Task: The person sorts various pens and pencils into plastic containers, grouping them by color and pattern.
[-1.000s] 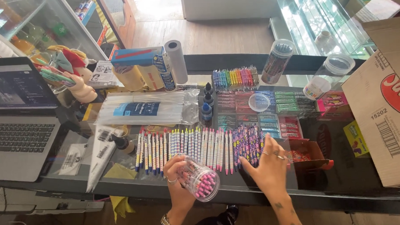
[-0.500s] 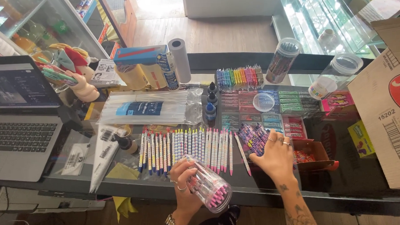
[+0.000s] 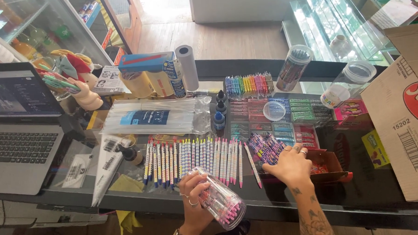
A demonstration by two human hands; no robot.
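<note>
Fingers of our right hand spread over the purple pens; our left hand grips the tilted clear pen jar, lying leftward.

clear jar of pink-tipped pens, rainbow marker set, purple patterned pens, grey laptop

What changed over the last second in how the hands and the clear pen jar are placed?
The left hand tipped the clear jar from mouth-up onto its side, mouth now towards the counter's near edge, pink pen ends showing. The right hand slid slightly right, off the loose purple pens towards the small red box. The row of pens, laptop and cardboard box stayed put.
</note>
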